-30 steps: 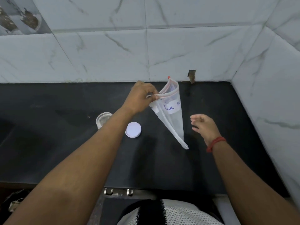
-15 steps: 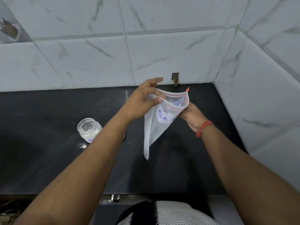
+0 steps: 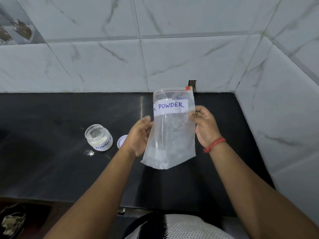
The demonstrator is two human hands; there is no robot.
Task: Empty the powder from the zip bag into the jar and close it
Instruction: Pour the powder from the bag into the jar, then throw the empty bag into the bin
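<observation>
Marble-veined wall tiles (image 3: 103,62) are seen behind a black desk (image 3: 51,169). Above it the zip bag (image 3: 170,135), labelled POWDER, is held upright and looks nearly empty. Its left edge is gripped by the left hand (image 3: 139,137), its right edge pinched by the right hand (image 3: 205,126). The open jar (image 3: 98,137), holding white powder, stands to the left on the desk, its lid (image 3: 121,141) beside it. The bag should be laid aside and the lid pressed squarely on, clear of the spilled powder (image 3: 89,152). The lid is half hidden by the left wrist; residue in the bag cannot be made out.
</observation>
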